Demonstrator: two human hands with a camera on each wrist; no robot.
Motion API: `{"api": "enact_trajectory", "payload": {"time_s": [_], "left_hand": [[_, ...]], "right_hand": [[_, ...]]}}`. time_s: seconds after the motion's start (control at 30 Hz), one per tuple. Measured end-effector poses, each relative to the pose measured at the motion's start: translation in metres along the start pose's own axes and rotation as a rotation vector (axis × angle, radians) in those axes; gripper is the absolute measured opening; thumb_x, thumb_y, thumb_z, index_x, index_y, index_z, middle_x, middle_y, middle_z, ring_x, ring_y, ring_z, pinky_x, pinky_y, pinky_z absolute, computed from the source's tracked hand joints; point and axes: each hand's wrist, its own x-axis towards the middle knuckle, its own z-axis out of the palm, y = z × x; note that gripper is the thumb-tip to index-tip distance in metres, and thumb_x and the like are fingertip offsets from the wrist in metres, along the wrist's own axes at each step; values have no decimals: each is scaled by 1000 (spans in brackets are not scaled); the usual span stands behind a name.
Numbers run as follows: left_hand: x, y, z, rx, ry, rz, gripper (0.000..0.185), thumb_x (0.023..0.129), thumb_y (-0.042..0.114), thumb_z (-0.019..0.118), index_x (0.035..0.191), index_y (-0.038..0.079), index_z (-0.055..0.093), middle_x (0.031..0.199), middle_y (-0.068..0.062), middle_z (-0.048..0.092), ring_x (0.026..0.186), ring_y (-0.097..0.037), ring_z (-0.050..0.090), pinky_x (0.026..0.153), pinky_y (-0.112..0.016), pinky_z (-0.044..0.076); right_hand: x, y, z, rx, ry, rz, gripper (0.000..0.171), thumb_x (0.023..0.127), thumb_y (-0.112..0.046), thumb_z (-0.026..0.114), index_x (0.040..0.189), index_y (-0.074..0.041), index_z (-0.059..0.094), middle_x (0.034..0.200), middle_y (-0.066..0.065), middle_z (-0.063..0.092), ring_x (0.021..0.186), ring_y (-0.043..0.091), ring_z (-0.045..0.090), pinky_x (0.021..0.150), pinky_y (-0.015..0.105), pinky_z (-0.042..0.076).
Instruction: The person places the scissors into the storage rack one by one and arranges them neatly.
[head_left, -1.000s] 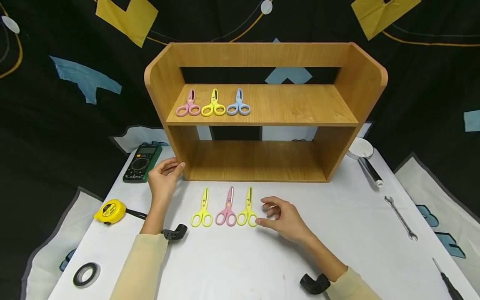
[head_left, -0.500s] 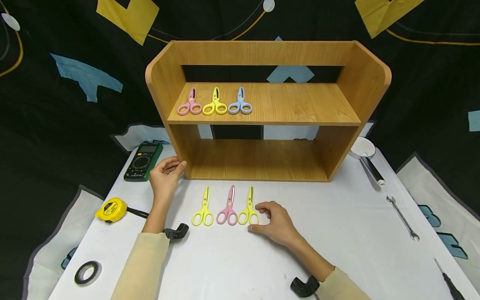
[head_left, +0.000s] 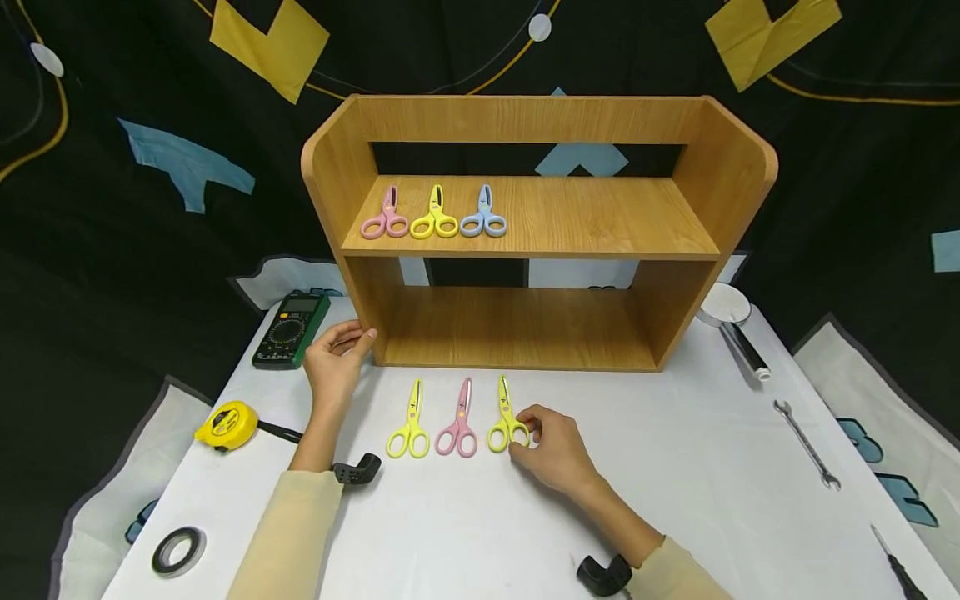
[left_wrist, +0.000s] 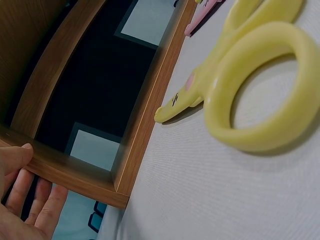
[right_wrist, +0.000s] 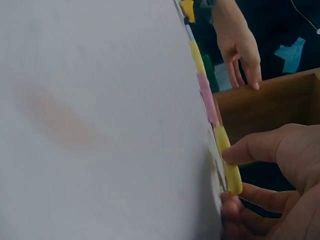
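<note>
Three scissors lie in a row on the table (head_left: 465, 533); right hand (head_left: 551, 454) pinches handle of rightmost yellow scissors (head_left: 507, 415). Left hand (head_left: 333, 360), fingers relaxed, rests vs. shelf (head_left: 750, 167) corner.

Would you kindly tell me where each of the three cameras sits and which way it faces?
Head: on the head, looking forward and down at the wooden two-tier shelf; both hands and sleeves show.
Left wrist: low by the table, facing the shelf's bottom edge; left hand fingers show.
Right wrist: skimming the white tabletop; right hand pinches the rightmost yellow plastic scissors.
Shared: head and right wrist both show those scissors.
</note>
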Motion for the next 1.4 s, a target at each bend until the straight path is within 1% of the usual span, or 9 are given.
{"api": "enact_trajectory", "payload": {"time_s": [0.13,0.3,0.53,0.7,0.87,0.97,1.07,1.2,1.4], "left_hand": [[-3,-2,0,0,-1,-5,35,88,28,84,116,9,75,110,-12,75,98,-16,71,76,-9,56],[-3,-2,-1,-12,-1,1,35,88,27,84,116,8,76,111,-14,74,98,-16,71,76,-9,56],[-3,-3,1,-26,-2,-2,36,87,27,85,116,8,76,109,-14,75,97,-16,71,75,-9,56],[-3,-1,0,-34,2,7,34,87,26,86,114,9,77,108,-12,75,95,-15,71,74,-10,57],[-3,1,0,-27,3,11,33,87,27,86,114,10,77,106,-8,75,93,-12,71,73,-10,57],[-3,1,0,-28,8,11,33,86,27,86,114,10,77,105,-8,75,93,-11,71,73,-10,57],[-2,0,-1,-29,9,11,33,87,27,86,114,9,77,105,-8,75,92,-11,71,73,-10,57],[-2,-2,-1,-24,8,1,33,87,27,85,114,10,77,105,-7,75,92,-10,71,74,-10,57],[0,-2,2,-26,10,0,34,87,27,85,115,10,76,105,-7,75,93,-12,71,75,-11,57]], "right_hand": [[2,2,-7,41,-8,30,32,77,-3,78,108,2,72,78,2,64,68,9,53,61,19,45],[3,5,-14,76,-31,70,30,78,-4,80,108,-1,75,71,-1,64,64,9,57,55,21,47],[-10,-6,-39,221,-60,97,34,82,-5,80,116,-3,75,81,1,71,69,10,63,59,20,53],[-21,-39,-82,300,-48,-11,35,86,-5,79,120,-5,72,88,5,75,75,14,68,68,22,58],[-18,-74,-132,352,33,-160,36,88,-7,81,122,-2,71,92,11,76,78,14,70,70,23,60],[-5,-94,-158,344,97,-210,35,90,-7,80,123,-1,70,95,14,75,78,13,70,69,21,60],[18,-113,-180,316,145,-205,37,91,-9,79,127,-3,69,98,14,75,80,13,71,71,19,60],[61,-131,-198,247,177,-131,42,92,-16,79,131,-5,68,99,11,76,80,12,70,69,17,57],[121,-138,-203,162,172,6,46,94,-22,77,135,-5,65,99,7,74,81,11,66,63,17,51]]}}
